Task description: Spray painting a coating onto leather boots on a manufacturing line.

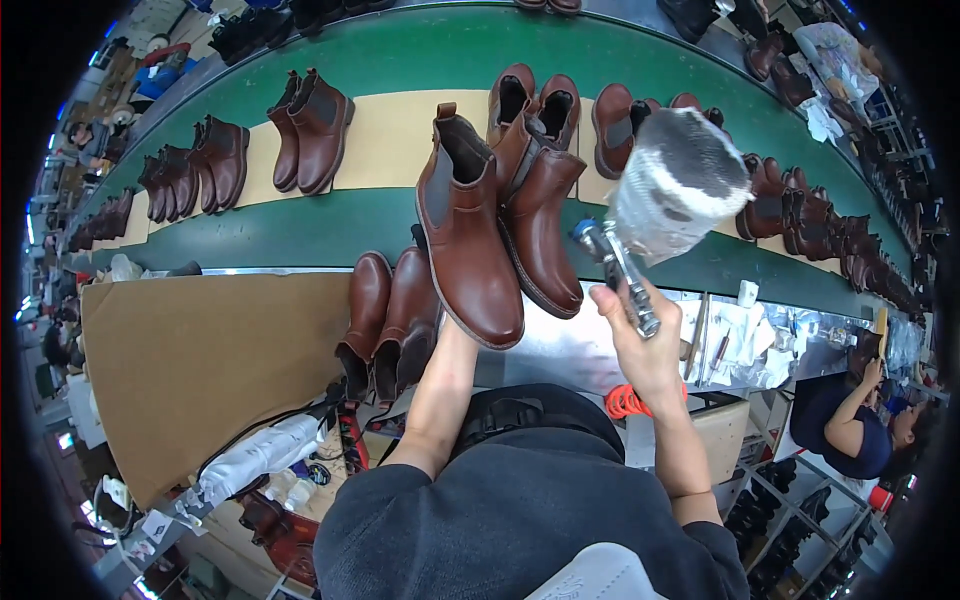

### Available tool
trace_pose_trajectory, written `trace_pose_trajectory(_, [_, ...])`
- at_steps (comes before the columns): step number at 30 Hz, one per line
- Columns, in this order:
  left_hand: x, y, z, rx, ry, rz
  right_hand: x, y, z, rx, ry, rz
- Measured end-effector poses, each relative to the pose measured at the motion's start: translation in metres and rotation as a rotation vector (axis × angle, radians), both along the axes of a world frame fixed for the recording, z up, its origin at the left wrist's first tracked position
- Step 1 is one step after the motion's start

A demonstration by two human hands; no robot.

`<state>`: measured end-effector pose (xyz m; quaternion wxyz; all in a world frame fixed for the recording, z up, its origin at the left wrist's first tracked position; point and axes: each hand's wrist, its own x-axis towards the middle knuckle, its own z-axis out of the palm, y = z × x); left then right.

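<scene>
A pair of brown leather Chelsea boots (470, 260) is raised over the bench, toes toward me, and their grey elastic side panels show. From below, my left hand (455, 338) reaches behind the nearer boot and holds the pair up; its fingers are hidden by the leather. My right hand (650, 345) is closed around the metal handle of a spray gun (628, 275). The gun's cup (680, 185) is wrapped in clear plastic film, with dark mesh at its top. Gun and boots are apart, the gun being to the right.
Brown boots (312, 130) stand in rows on tan boards across a green conveyor (420, 50). Two more boots (385, 315) lie by my left forearm, beside a large cardboard sheet (210, 370). Tools lie on the metal bench (800, 335). An orange coiled hose (628, 400) hangs below. A co-worker (850, 425) is at right.
</scene>
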<state>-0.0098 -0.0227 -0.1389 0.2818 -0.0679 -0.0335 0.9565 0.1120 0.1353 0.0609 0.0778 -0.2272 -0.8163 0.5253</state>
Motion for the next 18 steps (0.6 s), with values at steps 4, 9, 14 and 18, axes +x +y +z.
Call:
trace_pose_trajectory(4, [0.001, 0.008, -0.001, -0.036, 0.029, 0.004, -0.003, 0.003, -0.012, 0.018, 0.076, -0.096])
trace_pose_trajectory(9, [0.004, 0.011, -0.001, -0.094, 0.068, 0.026, 0.006, -0.012, 0.001, -0.077, 0.028, 0.054])
trace_pose_trajectory(14, [0.001, 0.016, -0.001, -0.147, 0.108, 0.024, -0.011, -0.032, 0.006, -0.135, 0.084, 0.238])
trace_pose_trajectory(18, [0.004, 0.015, 0.0, -0.177, 0.146, 0.028, -0.015, -0.028, 0.001, -0.133, 0.106, 0.17])
